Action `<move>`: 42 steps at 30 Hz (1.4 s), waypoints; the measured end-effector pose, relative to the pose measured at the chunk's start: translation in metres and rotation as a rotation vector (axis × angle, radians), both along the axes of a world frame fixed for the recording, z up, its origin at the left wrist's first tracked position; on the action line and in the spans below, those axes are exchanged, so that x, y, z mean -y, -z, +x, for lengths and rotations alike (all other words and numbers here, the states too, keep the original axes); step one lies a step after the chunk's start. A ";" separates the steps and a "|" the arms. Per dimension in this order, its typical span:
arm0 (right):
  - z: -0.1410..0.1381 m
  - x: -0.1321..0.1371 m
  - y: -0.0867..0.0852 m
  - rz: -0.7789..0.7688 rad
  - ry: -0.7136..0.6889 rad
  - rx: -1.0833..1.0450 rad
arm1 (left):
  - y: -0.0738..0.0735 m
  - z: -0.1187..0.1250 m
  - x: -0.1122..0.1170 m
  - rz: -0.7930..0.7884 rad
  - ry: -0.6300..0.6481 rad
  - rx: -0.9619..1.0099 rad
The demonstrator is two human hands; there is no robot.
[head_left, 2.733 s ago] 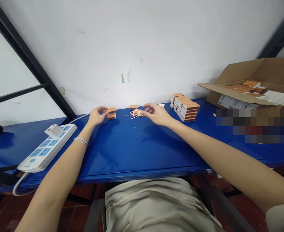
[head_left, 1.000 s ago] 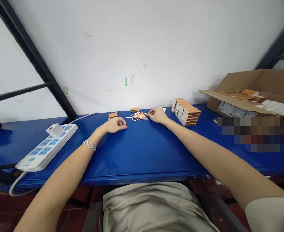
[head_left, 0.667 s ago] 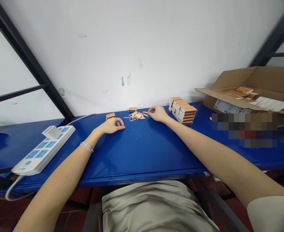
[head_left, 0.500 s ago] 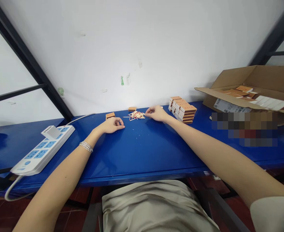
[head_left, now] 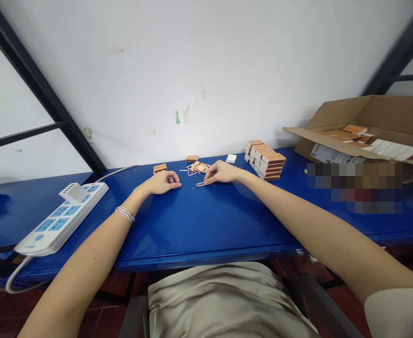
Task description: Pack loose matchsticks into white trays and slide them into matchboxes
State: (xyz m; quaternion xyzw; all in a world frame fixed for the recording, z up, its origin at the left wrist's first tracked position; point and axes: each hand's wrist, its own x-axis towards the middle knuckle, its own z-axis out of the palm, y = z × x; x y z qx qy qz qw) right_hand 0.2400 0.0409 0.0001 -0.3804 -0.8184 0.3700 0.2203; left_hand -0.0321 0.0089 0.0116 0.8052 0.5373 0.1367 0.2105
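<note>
My left hand (head_left: 161, 183) rests on the blue table (head_left: 150, 239) with its fingers curled, holding nothing, just below an orange matchbox (head_left: 160, 168). My right hand (head_left: 222, 172) lies to the right of it, fingers drawn together. A few red-tipped matchsticks (head_left: 200, 184) stick out from its thumb and fingertips. It sits just below and right of a loose pile of matchsticks (head_left: 197, 167). Behind that pile lies a second orange matchbox (head_left: 192, 158), and a small white box (head_left: 231, 158) sits beyond my right hand.
A stack of orange matchboxes (head_left: 264, 160) stands right of my right hand. Further right is an open cardboard carton (head_left: 364, 122) holding more boxes. A white power strip (head_left: 60, 218) lies at the left, and a pixelated patch hides part of the right table.
My right hand has moved down and left from the pile, with a few matchsticks now at its fingertips. The white box has come into full view. My left hand stays in place.
</note>
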 end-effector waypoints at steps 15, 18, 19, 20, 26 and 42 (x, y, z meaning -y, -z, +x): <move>0.002 -0.013 0.011 0.246 0.263 0.058 | 0.000 0.000 0.000 -0.013 -0.007 0.025; 0.001 -0.022 0.021 0.359 0.340 0.133 | 0.002 -0.001 -0.001 -0.013 -0.002 0.019; 0.000 -0.023 0.024 0.375 0.349 0.140 | 0.002 -0.001 -0.001 -0.014 0.002 0.016; -0.002 -0.025 0.026 0.389 0.359 0.146 | 0.002 -0.001 -0.002 -0.014 0.005 0.013; -0.009 -0.023 0.028 0.414 0.398 0.180 | 0.001 -0.001 -0.001 -0.013 0.002 0.008; -0.008 -0.020 0.016 0.328 0.409 0.327 | -0.003 0.002 0.002 -0.019 -0.007 -0.010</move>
